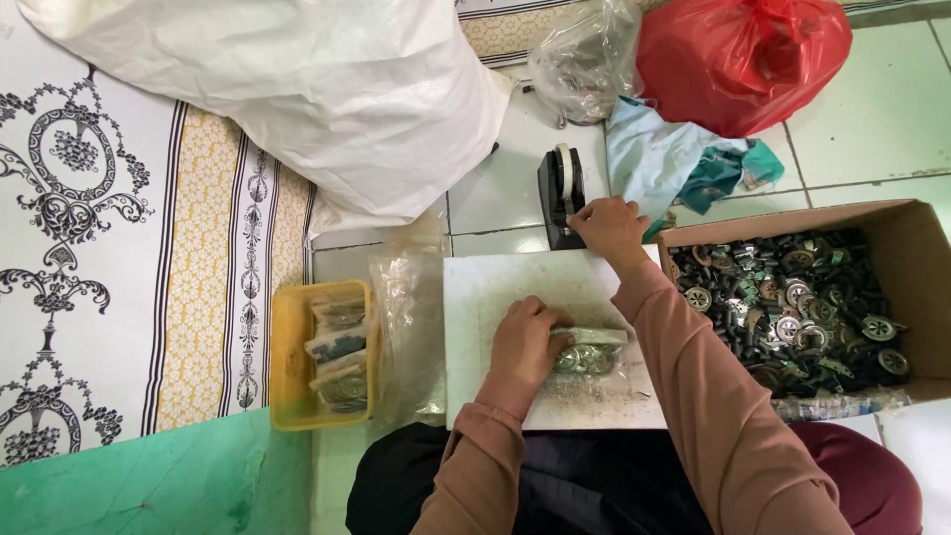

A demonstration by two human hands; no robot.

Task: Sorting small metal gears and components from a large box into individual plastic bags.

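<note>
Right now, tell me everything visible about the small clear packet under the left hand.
The small clear packet is a thin plastic bag holding round metal parts. It lies flat on the white board, its top folded over. The left hand presses down on its left end; the right hand is apart, at the tape dispenser.

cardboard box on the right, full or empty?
Nearly full. The open cardboard box holds a dense heap of small metal and black parts covering its floor; flaps open, nothing covering it.

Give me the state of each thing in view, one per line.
left hand: pressing down a small clear packet of metal parts
right hand: at the tape dispenser
cardboard box: open, full of parts
yellow tray: holds filled packets
red bag: knotted shut
</note>
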